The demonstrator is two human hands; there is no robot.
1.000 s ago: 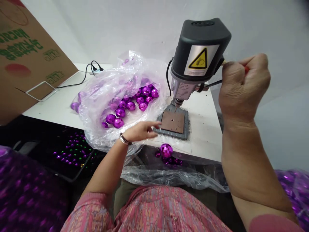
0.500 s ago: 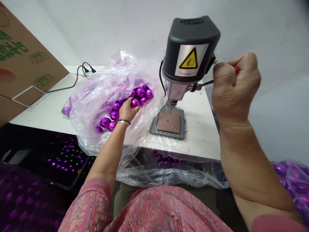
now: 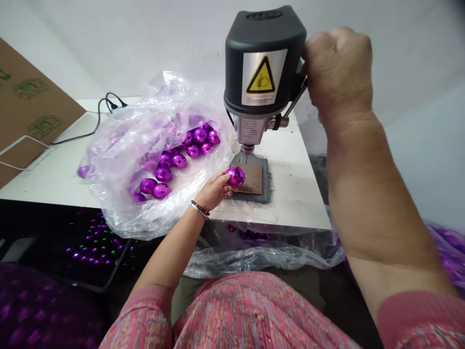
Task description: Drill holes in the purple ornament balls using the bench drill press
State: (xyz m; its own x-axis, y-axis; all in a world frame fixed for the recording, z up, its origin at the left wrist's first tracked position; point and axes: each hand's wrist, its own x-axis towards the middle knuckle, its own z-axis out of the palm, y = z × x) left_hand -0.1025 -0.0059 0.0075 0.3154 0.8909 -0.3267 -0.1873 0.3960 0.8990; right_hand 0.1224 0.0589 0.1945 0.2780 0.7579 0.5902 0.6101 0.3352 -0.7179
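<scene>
Between the fingers of my left hand (image 3: 215, 190) is a shiny purple faceted ball (image 3: 236, 176). It is in front of the brown plate (image 3: 252, 179) on the grey base (image 3: 258, 198) of a small drill press, below the chuck (image 3: 247, 148). My right hand (image 3: 339, 72) is closed around the feed lever (image 3: 298, 97) at the right of the black drill press (image 3: 264, 58); its grip end is hidden by the fingers. To the left, a clear plastic bag (image 3: 121, 194) lies open with several more purple balls (image 3: 162, 190) in it.
A cardboard box (image 3: 36, 111) stands at the left on the white table (image 3: 290, 213). A black cable (image 3: 95, 131) runs to a socket behind the bag. Dark crumbs lie around the base. More plastic sheeting (image 3: 254, 259) hangs below the front edge, and purple balls (image 3: 101, 242) lie lower left.
My left hand has left the bag with a purple ball and moved right to the drill base. My right hand, still on the lever, appears higher and further left; the view has shifted.
</scene>
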